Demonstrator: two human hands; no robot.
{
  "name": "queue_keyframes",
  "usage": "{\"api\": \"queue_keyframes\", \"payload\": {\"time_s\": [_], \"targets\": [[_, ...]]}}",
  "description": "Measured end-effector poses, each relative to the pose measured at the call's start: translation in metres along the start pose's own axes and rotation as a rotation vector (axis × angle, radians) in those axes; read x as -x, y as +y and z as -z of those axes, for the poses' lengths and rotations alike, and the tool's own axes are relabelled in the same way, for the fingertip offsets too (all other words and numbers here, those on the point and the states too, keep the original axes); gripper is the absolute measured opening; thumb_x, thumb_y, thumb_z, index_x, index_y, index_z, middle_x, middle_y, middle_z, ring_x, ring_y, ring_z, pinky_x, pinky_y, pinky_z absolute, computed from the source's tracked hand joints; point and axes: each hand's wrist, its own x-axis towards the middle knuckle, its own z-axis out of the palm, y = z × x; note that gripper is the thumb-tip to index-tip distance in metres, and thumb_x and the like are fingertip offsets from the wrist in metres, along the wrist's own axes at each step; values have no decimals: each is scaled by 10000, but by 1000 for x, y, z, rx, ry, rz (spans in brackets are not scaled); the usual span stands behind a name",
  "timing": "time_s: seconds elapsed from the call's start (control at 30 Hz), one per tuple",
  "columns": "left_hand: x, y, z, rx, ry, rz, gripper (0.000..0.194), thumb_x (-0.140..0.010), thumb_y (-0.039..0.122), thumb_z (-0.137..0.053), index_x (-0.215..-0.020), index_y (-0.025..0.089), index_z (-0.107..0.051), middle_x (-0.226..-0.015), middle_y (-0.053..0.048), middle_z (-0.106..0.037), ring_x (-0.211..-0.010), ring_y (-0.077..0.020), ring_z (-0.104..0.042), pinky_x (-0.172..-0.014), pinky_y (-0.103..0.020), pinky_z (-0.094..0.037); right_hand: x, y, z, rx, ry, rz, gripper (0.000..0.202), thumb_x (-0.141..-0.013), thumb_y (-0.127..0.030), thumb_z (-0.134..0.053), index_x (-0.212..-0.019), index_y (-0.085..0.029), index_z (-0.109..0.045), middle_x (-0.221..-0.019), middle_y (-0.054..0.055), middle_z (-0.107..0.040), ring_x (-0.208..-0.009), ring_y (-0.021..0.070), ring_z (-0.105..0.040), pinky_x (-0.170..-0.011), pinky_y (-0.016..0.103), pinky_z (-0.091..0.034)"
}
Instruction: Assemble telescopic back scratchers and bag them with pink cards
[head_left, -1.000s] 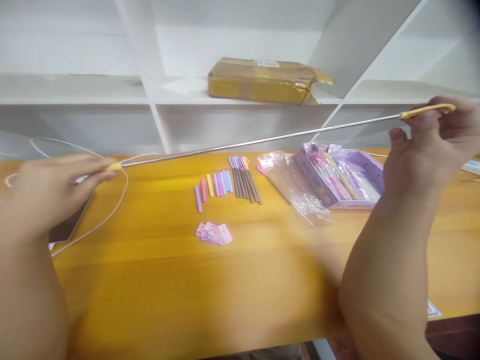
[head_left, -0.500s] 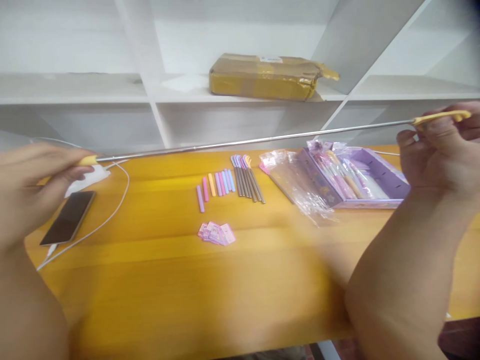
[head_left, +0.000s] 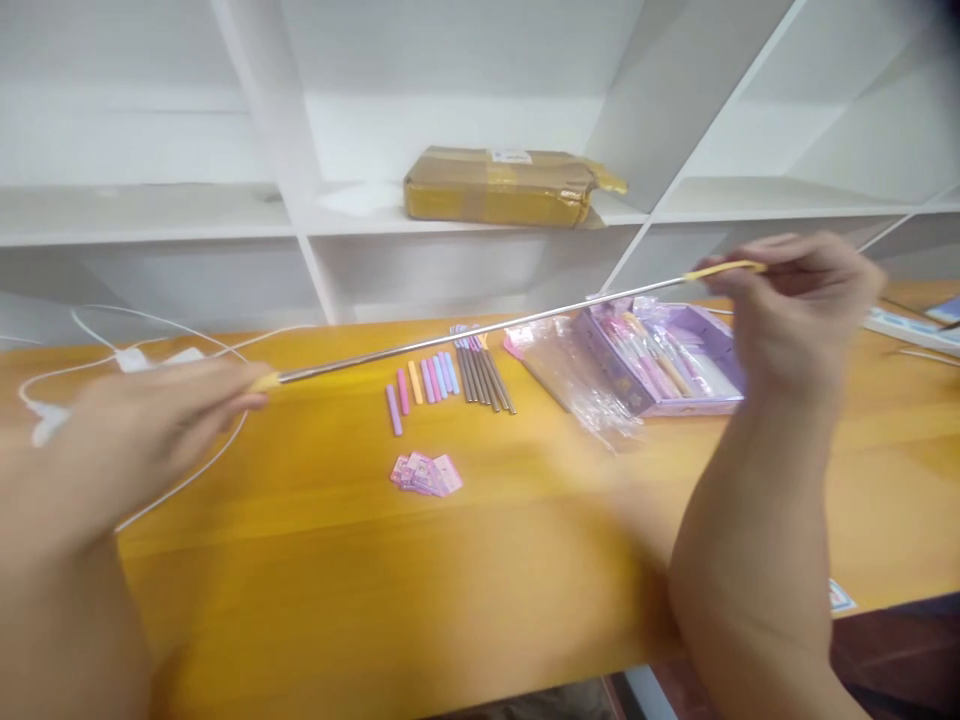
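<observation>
Stretched across the view is a telescopic back scratcher (head_left: 480, 328), a thin metal rod drawn out long, with yellow ends. My left hand (head_left: 150, 430) is closed round its yellow grip, most of which is hidden in the fingers. At the other end, my right hand (head_left: 795, 300) pinches the yellow curved head. Below the rod, several metal rods with coloured curved heads (head_left: 486, 378) lie side by side on the table. Next to them is a row of short purple, pink, orange and blue tubes (head_left: 427, 380). A small fan of pink cards (head_left: 427, 474) lies nearer to me.
A purple box (head_left: 690, 406) holds several plastic-wrapped items, with clear plastic bags (head_left: 577, 375) beside it. White cables (head_left: 187, 485) run across the left of the wooden table (head_left: 420, 600). A taped cardboard parcel (head_left: 495, 190) sits on the white shelf behind.
My hands have come closer together, and the drawn-out rod looks shorter. The view has shifted, and my left hand and forearm now cover where the phone was.
</observation>
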Motion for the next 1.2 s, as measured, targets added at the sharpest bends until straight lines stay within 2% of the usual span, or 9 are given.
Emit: {"api": "queue_keyframes", "payload": {"time_s": [0.07,0.13,0.23,0.33,0.43,0.57,0.7,0.97,1.2], "targets": [[-11,44,-18,88,43,-170,316,-1084,395,-479,-1166,246,-745,-1068,20,-783,-933,-172,-727,-916,-298,-531,36,-41,-68,-61,-76,67,154,-914,-100,-754,-869,-215,-662,-901,45,-718,-892,164,-740,-826,380,-582],[-18,78,-40,226,3,-197,348,-1103,303,-392,-1150,212,-724,-994,-38,-776,-868,-173,-720,-816,-273,-539,86,-75,-133,-71,-169,74,193,-985,-73,-611,-885,-223,-679,-1013,54,-739,-967,158,-722,-878,374,-587],[-11,94,-65,335,-236,-116,367,-1112,346,-359,-1130,217,-702,-910,-41,-746,-772,-179,-696,-734,-269,-516,146,-83,-182,-91,-317,74,352,-1030,-52,-459,-836,-220,-699,-1154,76,-720,-1067,163,-703,-869,341,-604],[12,77,-74,339,-377,72,389,-1101,454,-376,-1091,239,-699,-893,-39,-746,-765,-205,-704,-730,-285,-510,159,-46,-161,68,-726,166,376,-1045,-95,-460,-1248,-257,-732,-1384,72,-684,-1289,188,-636,-1092,403,-542],[36,57,-81,329,-439,197,385,-1075,442,-363,-994,241,-680,-901,-53,-764,-827,-238,-734,-766,-309,-517,144,-2,-107,508,-968,30,408,-1027,-131,-502,-1314,-310,-732,-1452,34,-653,-1336,175,-601,-1150,359,-489],[50,51,-93,294,-378,355,340,-1027,419,-355,-914,248,-627,-965,-72,-788,-911,-275,-751,-832,-348,-521,131,32,-49,911,-833,-230,350,-1021,-172,-488,-1260,-143,-742,-1389,196,-644,-1256,294,-602,-1085,433,-485],[47,64,-96,326,-324,416,327,-1032,460,-376,-969,262,-629,-1011,-42,-789,-916,-266,-742,-843,-338,-511,136,49,-24,1191,-687,-493,390,-990,-187,-497,-1298,-5,-654,-1214,297,-655,-1143,339,-622,-931,414,-507],[34,93,-106,406,-336,448,358,-1050,439,-362,-925,248,-638,-878,-21,-751,-731,-223,-667,-755,-316,-473,119,59,1,1254,-673,-628,298,-935,-160,-582,-1165,-132,-769,-1046,193,-742,-924,226,-704,-805,294,-464],[49,102,-122,536,-329,460,377,-1076,477,-389,-1011,230,-666,-819,-11,-729,-636,-190,-611,-693,-302,-464,119,58,14,1216,-560,-625,300,-953,-261,-565,-1115,-188,-807,-1017,145,-764,-902,238,-688,-763,307,-454]]}}
